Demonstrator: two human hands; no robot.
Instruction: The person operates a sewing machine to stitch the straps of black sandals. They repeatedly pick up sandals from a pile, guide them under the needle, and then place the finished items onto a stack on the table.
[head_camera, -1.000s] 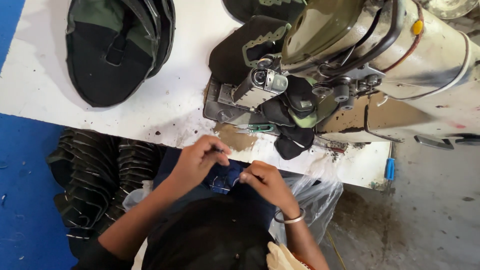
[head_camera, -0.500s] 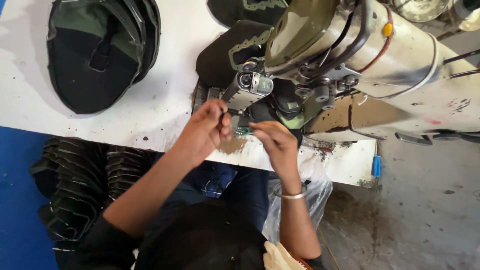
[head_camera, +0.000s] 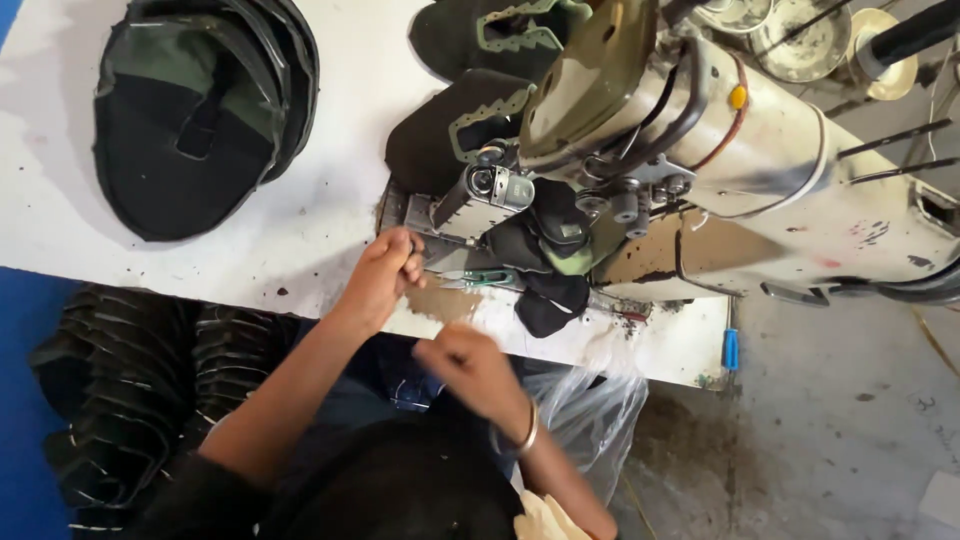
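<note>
Head view looks straight down on a white worktable (head_camera: 300, 230) with an industrial sewing machine (head_camera: 720, 170) taking up its right half. Left hand (head_camera: 385, 275) is up at the near edge of the tabletop, right by the machine's needle area, fingers curled in and pinched together; can't tell what's between them, it's too small to see, maybe nothing at all. Just beside that hand, on the table, lies a pair of small snips with green handles (head_camera: 480, 278). Right hand (head_camera: 470, 365) hangs off the table's near edge, above the person's lap, blurry, fingers loosely curled, so can't tell if it's holding anything. There's a metal bangle (head_camera: 530, 430) on that wrist.

Black fabric pieces with pale green trim (head_camera: 450, 130) sit under and behind the machine head. Over at the far left corner of the tabletop there's a stack of black and green cut panels (head_camera: 200, 110). Below the near edge on the left, a bundle of black pieces (head_camera: 120, 390) is piled up, and a clear plastic bag (head_camera: 600, 420) hangs by the right knee.
</note>
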